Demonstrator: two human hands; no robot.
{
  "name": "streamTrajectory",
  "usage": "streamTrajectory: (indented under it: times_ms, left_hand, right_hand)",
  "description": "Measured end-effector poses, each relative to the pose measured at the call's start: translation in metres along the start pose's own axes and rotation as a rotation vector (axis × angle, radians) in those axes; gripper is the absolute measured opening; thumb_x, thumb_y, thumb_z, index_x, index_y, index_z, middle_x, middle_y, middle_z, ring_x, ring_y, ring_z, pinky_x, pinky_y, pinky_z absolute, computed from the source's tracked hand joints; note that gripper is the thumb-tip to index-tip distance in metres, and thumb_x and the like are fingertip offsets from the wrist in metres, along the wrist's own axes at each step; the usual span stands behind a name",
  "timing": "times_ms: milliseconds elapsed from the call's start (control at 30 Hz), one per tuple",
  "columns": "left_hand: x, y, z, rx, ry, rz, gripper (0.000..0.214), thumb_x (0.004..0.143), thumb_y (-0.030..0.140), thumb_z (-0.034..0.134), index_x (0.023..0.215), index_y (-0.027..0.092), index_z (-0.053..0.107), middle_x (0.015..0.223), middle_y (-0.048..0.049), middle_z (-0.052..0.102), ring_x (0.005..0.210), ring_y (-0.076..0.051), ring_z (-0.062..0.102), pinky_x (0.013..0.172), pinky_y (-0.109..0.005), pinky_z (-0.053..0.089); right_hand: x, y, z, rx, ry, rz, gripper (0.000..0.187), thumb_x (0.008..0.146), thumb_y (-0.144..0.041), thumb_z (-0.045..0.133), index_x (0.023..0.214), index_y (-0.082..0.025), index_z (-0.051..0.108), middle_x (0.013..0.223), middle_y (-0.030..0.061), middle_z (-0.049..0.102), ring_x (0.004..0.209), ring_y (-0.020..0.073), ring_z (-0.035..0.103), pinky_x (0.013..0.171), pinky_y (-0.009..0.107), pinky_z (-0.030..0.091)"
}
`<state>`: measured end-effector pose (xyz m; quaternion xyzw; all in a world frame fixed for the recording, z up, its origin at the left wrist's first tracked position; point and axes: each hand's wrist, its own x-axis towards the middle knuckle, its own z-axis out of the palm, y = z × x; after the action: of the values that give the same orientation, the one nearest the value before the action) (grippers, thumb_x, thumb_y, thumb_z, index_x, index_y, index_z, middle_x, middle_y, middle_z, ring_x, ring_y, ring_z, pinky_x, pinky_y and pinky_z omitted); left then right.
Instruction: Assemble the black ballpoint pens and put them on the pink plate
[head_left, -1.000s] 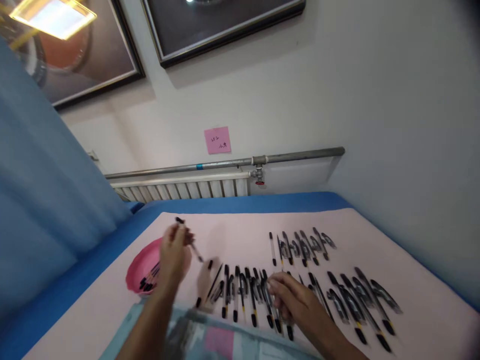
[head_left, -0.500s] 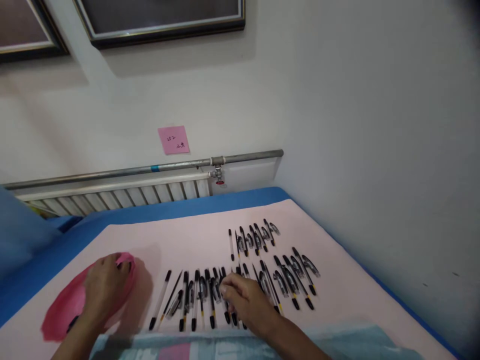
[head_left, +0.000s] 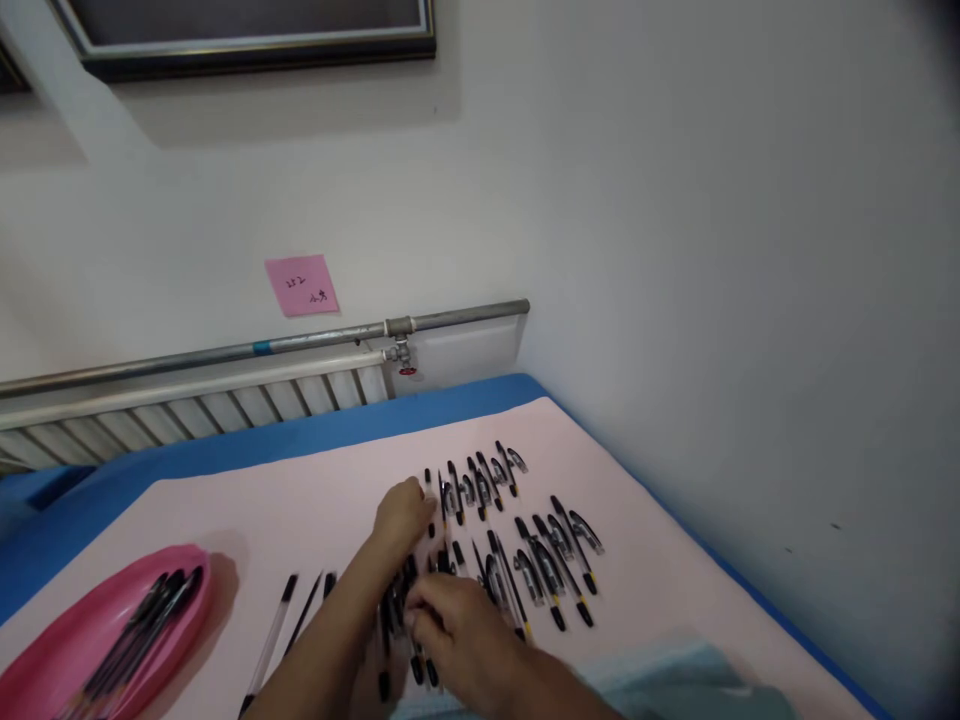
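My left hand (head_left: 405, 515) reaches over the pink sheet. Its curled fingers close on a clear pen barrel (head_left: 430, 528) with black ends, at the left of the back row. Below it, my right hand (head_left: 469, 635) is closed in a pinch above the front row of pen parts; what lies between its fingertips is hidden. Black refills (head_left: 304, 610), clear barrels (head_left: 274, 630) and clear black caps (head_left: 527, 575) lie side by side in groups. My left forearm covers part of the front row.
A pink oval tray (head_left: 52, 635) at the left holds several pens (head_left: 146, 630). The pink sheet (head_left: 300, 500) lies on a blue surface (head_left: 450, 396) against the walls. Behind it are a radiator (head_left: 247, 405) and a pipe (head_left: 322, 340).
My left hand has left the pink tray and moved right to the back row of pen parts. My right hand stays over the front row. The view has turned slightly to the right.
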<state>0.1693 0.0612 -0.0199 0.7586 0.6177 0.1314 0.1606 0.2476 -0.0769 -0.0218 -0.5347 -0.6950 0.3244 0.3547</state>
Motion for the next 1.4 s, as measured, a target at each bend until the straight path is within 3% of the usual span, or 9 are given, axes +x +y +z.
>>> streamTrajectory:
  times_ms: [133,300,500,633,733,867,1000,1133,1400]
  left_hand:
    - [0.004,0.001,0.009,0.014,-0.025,-0.051,0.018,0.069,0.023,0.054,0.078,0.01,0.062,0.084,-0.0178,0.068,0.08,-0.025,0.062,0.065,-0.03,0.039]
    - [0.0,-0.004,-0.003,-0.034,-0.002,-0.059,0.01,0.069,0.021,0.053,0.067,0.014,0.06,0.078,-0.016,0.068,0.08,-0.024,0.062,0.065,-0.028,0.038]
    - [-0.044,0.006,-0.018,-0.199,0.012,0.056,0.016,0.076,0.031,0.047,0.067,0.019,0.053,0.064,-0.0022,0.063,0.061,-0.016,0.057,0.056,-0.023,0.036]
    - [-0.073,0.02,-0.009,-0.339,0.029,0.141,0.015,0.074,0.03,0.048,0.063,0.021,0.05,0.058,-0.0005,0.059,0.055,-0.015,0.053,0.053,-0.024,0.033]
    - [-0.079,0.027,-0.004,-0.394,0.026,0.204,0.012,0.073,0.028,0.049,0.063,0.021,0.05,0.061,-0.0013,0.06,0.057,-0.015,0.054,0.053,-0.024,0.034]
    - [-0.063,0.022,-0.009,-0.392,-0.083,0.214,0.012,0.074,0.028,0.047,0.076,0.021,0.056,0.066,-0.0007,0.062,0.06,-0.015,0.056,0.056,-0.023,0.037]
    - [-0.027,0.011,-0.011,-0.231,0.002,0.064,0.016,0.074,0.023,0.045,0.08,0.017,0.058,0.075,-0.0064,0.065,0.069,-0.018,0.059,0.061,-0.025,0.038]
    - [0.003,0.01,0.0,-0.115,0.002,-0.005,0.014,0.071,0.023,0.048,0.075,0.015,0.059,0.079,-0.0111,0.067,0.076,-0.022,0.06,0.062,-0.027,0.037]
    - [0.023,0.02,0.015,0.025,-0.066,-0.084,0.014,0.071,0.021,0.05,0.078,0.014,0.061,0.084,-0.0127,0.069,0.083,-0.024,0.062,0.064,-0.027,0.038]
  right_hand:
    - [-0.001,-0.002,-0.004,-0.042,-0.024,-0.023,0.014,0.077,-0.014,0.045,0.077,-0.019,0.059,0.073,0.0001,0.059,0.068,0.012,0.054,0.061,0.019,0.036]
    - [0.002,0.004,-0.008,-0.048,0.038,-0.006,0.014,0.077,-0.014,0.045,0.076,-0.019,0.058,0.074,0.0003,0.059,0.07,0.0121,0.054,0.063,0.02,0.035]
    - [0.017,0.018,-0.028,0.133,0.296,0.162,0.019,0.083,-0.026,0.039,0.076,-0.019,0.055,0.071,0.0003,0.057,0.07,0.0141,0.053,0.063,0.023,0.037]
    - [0.023,0.021,-0.035,0.299,0.326,0.241,0.02,0.083,-0.03,0.038,0.078,-0.019,0.054,0.069,-0.0007,0.056,0.071,0.0148,0.053,0.064,0.024,0.039]
    - [0.024,0.023,-0.037,0.322,0.357,0.242,0.019,0.081,-0.029,0.04,0.068,-0.019,0.051,0.067,-0.0011,0.055,0.071,0.0146,0.052,0.064,0.024,0.039]
    - [0.026,0.026,-0.043,0.353,0.432,0.277,0.021,0.08,-0.029,0.039,0.062,-0.019,0.046,0.06,-0.0022,0.051,0.063,0.0134,0.051,0.06,0.024,0.038]
    - [0.028,0.027,-0.051,0.44,0.454,0.311,0.023,0.08,-0.031,0.039,0.062,-0.019,0.046,0.056,-0.0025,0.05,0.053,0.0113,0.048,0.052,0.022,0.036]
    - [0.027,0.024,-0.055,0.476,0.449,0.318,0.022,0.08,-0.031,0.04,0.062,-0.018,0.047,0.055,-0.003,0.05,0.048,0.0096,0.046,0.049,0.021,0.035]
    - [0.024,0.02,-0.057,0.494,0.46,0.304,0.022,0.08,-0.032,0.042,0.063,-0.019,0.047,0.053,-0.0037,0.05,0.045,0.009,0.043,0.046,0.021,0.033]
